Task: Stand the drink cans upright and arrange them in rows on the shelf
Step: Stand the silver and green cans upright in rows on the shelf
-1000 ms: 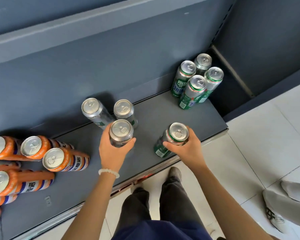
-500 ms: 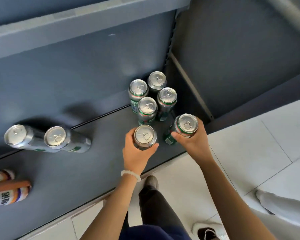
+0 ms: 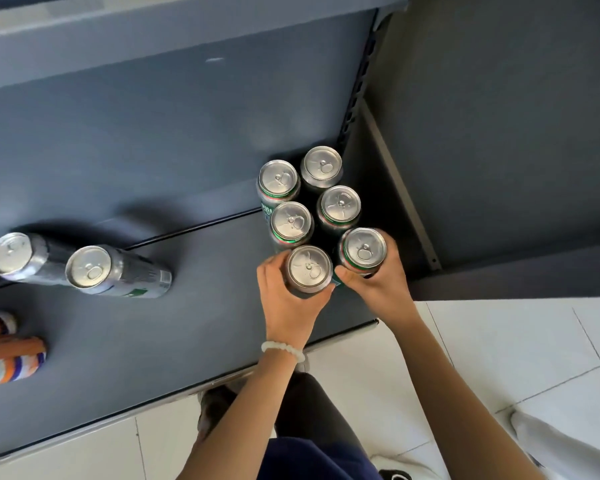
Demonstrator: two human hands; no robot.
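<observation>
Left hand (image 3: 288, 306): fingers and thumb curled round the upper wall of a silver can (image 3: 309, 268), held upright, lid facing camera. Right hand (image 3: 378, 289): thumb and fingers wrapped round a green-banded can (image 3: 362, 251), also upright. The two held cans sat side by side, nearly touching, directly in front of the block of four standing cans (image 3: 309, 195) in the shelf's right rear corner; whether their bases had met the shelf (image 3: 187, 323) could not be told. Judged: a third row being closed up against the block, long axes vertical.

Outward, well to the left: two silver cans (image 3: 84, 268) near the back panel, standing but drawn slanted by the wide lens. Orange cans (image 3: 7, 358) at far left edge. The left hand was the nearer to both groups.
</observation>
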